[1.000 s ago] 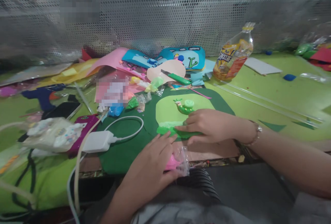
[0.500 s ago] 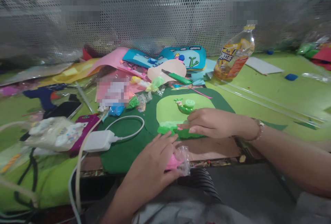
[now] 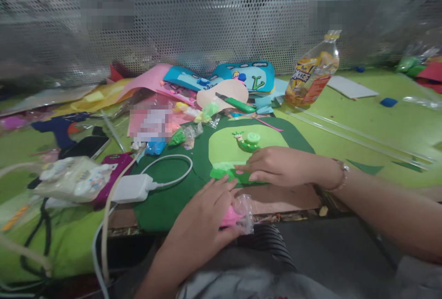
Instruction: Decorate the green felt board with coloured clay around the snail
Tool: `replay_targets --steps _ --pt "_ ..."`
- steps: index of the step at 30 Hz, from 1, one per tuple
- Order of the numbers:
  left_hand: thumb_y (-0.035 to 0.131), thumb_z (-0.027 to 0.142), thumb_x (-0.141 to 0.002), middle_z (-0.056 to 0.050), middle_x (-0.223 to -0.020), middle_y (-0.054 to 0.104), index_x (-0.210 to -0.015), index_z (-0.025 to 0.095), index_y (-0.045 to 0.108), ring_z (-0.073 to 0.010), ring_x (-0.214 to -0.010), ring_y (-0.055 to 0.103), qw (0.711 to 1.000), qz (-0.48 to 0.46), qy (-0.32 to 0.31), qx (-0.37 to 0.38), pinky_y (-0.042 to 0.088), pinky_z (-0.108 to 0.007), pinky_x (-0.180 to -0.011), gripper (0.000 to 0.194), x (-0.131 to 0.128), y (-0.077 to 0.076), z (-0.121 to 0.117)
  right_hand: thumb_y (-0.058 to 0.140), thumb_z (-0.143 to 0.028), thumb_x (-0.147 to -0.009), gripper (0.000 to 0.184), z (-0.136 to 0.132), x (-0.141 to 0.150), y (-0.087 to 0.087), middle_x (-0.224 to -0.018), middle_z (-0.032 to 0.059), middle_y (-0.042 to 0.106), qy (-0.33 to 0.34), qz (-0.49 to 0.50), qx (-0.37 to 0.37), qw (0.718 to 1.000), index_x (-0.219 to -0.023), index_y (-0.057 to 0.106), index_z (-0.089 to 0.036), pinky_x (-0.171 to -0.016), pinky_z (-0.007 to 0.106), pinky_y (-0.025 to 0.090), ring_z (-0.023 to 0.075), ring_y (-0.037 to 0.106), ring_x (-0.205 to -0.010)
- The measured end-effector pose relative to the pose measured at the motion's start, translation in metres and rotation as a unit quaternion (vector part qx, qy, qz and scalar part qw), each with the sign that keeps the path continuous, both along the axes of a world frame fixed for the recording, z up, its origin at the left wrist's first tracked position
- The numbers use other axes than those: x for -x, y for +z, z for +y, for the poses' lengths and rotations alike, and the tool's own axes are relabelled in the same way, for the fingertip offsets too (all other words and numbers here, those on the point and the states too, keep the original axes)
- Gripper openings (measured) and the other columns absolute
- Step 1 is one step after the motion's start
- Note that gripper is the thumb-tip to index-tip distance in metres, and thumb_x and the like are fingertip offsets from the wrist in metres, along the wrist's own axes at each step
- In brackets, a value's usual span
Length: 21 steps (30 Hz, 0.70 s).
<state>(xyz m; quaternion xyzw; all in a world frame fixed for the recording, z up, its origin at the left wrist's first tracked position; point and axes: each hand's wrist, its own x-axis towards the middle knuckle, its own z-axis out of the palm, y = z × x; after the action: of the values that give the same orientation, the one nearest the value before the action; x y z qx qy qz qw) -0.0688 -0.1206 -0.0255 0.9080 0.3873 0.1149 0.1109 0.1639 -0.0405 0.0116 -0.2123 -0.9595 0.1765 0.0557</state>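
Observation:
My left hand point(image 3: 210, 207) holds a small plastic bag of pink clay point(image 3: 230, 217) against its palm side. Its fingertips rest on the near edge of a dark green foam sheet point(image 3: 165, 211). With its index finger stretched out, my right hand point(image 3: 279, 165) presses at a small pink clay bit point(image 3: 239, 171) on the green clay strip point(image 3: 221, 173). The thumb is apart from that finger, and the other fingers are curled. Just beyond lies a green clay snail point(image 3: 250, 141) with a spiral shell, on a light green foam panel point(image 3: 221, 145).
A bottle point(image 3: 312, 76) stands at the back right beside clear glue sticks point(image 3: 359, 138). A green cutter point(image 3: 240, 104) lies on pale foam behind the snail. Left are a white charger point(image 3: 133, 187) with cables, a phone point(image 3: 84, 147) and a blue glue gun point(image 3: 60, 129).
My right index finger has shifted slightly, and more of the pink bit shows beneath it. My left hand stays in place with the bag.

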Motion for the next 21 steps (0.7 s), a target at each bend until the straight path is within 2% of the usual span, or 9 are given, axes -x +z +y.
replay_targets --steps 3,9,14,19,21 --pt "0.066 0.038 -0.079 -0.009 -0.138 0.049 -0.120 0.014 0.049 -0.0226 -0.131 0.040 1.000 0.012 0.004 0.004 0.030 -0.042 -0.113 0.050 -0.0004 0.0004 -0.0001 0.026 -0.037 -0.100 0.046 0.0019 -0.0005 0.0020 -0.097 0.0125 0.067 -0.003 -0.008 0.009 1.000 -0.129 0.052 -0.012 -0.073 0.030 0.041 0.0193 0.058 -0.084" --pt "0.065 0.038 -0.079 -0.009 -0.138 0.050 -0.123 0.016 0.048 -0.0220 -0.132 0.039 1.000 0.007 0.007 0.011 0.029 -0.043 -0.113 0.052 0.0008 -0.0015 -0.0005 0.025 -0.032 -0.100 0.045 0.0004 0.0038 -0.0015 -0.089 0.0125 0.066 0.024 -0.044 0.002 0.999 -0.127 0.054 -0.011 -0.070 0.030 0.040 0.0185 0.056 -0.075" --pt "0.064 0.036 -0.080 -0.008 -0.137 0.050 -0.125 0.016 0.046 -0.0216 -0.132 0.039 1.000 0.003 0.004 0.012 0.030 -0.042 -0.112 0.053 0.0002 -0.0008 0.0002 0.024 -0.033 -0.100 0.047 -0.0035 0.0048 -0.0053 -0.085 0.0122 0.066 0.024 -0.059 -0.043 0.997 -0.131 0.050 -0.011 -0.069 0.031 0.039 0.0198 0.055 -0.074" --pt "0.066 0.037 -0.079 -0.009 -0.137 0.050 -0.125 0.016 0.046 -0.0223 -0.131 0.041 1.000 -0.002 0.001 0.002 0.032 -0.043 -0.111 0.054 -0.0005 0.0000 0.0011 0.024 -0.037 -0.100 0.050 -0.0015 0.0000 -0.0032 -0.097 0.0144 0.067 -0.006 -0.034 -0.020 0.999 -0.140 0.039 -0.010 -0.072 0.031 0.040 0.0208 0.058 -0.084" --pt "0.066 0.037 -0.078 -0.009 -0.138 0.049 -0.123 0.015 0.048 -0.0226 -0.131 0.040 1.000 0.000 0.003 0.001 0.032 -0.043 -0.111 0.053 -0.0002 -0.0004 0.0010 0.024 -0.036 -0.100 0.050 0.0005 -0.0013 -0.0014 -0.101 0.0147 0.067 -0.025 -0.022 -0.005 0.999 -0.139 0.040 -0.011 -0.072 0.031 0.041 0.0209 0.059 -0.086"
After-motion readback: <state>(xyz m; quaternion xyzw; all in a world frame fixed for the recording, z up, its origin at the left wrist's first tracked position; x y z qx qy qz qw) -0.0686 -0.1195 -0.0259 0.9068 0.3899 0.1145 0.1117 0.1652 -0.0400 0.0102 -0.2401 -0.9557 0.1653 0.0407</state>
